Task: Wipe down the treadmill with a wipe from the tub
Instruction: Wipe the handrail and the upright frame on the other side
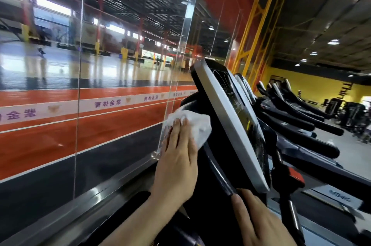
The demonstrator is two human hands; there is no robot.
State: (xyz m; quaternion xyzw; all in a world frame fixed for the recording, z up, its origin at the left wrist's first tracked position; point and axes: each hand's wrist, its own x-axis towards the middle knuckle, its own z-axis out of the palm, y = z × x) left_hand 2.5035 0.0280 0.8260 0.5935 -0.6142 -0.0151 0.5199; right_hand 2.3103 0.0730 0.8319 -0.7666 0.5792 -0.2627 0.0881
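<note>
The treadmill console (226, 125) stands tilted at centre, with a grey rim, a dark screen on its right face and a black back (218, 157). A crumpled white wipe (197, 125) lies against that black back. My left hand (176, 157) presses the wipe with straight fingers. My right hand (259, 219) is at the bottom right, its fingertips touching the black bar (220, 177) just below the console's lower corner. No tub is in view.
A glass wall (120, 105) with a metal sill (96, 193) runs close along the left, a sports court behind it. A row of other treadmills (301, 117) stretches away on the right. A red stop button (295, 175) sits beside the console.
</note>
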